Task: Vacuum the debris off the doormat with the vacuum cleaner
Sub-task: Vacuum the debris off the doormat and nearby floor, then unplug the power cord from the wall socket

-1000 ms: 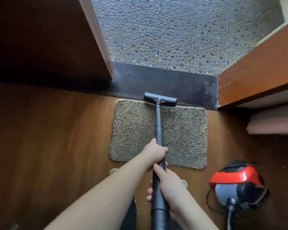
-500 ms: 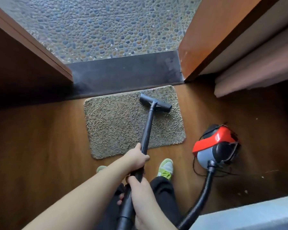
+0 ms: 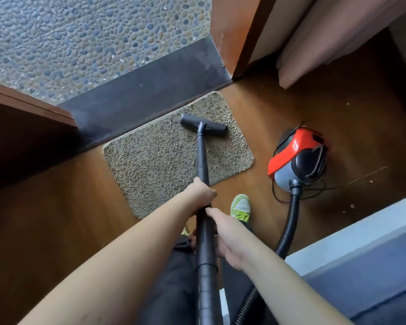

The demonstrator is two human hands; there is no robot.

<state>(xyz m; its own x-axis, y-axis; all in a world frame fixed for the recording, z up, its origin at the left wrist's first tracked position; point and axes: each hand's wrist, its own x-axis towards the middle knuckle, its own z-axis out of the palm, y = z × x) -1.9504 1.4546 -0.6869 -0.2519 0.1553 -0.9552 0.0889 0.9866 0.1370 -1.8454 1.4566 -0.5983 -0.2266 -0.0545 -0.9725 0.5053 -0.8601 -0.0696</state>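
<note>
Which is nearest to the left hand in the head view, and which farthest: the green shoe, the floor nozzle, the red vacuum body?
From the left hand on the wand:
1. Green shoe, just to its right, on the wood floor.
2. Floor nozzle, ahead on the doormat.
3. Red vacuum body, far right, off the mat.

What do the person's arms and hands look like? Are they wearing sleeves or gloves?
No sleeves and no gloves show. Both forearms are bare all the way to the bottom of the picture, and the left hand and right hand are bare too. I see no watch, rings or bracelets on the parts that show. The fingers are mostly hidden from this angle.
</note>
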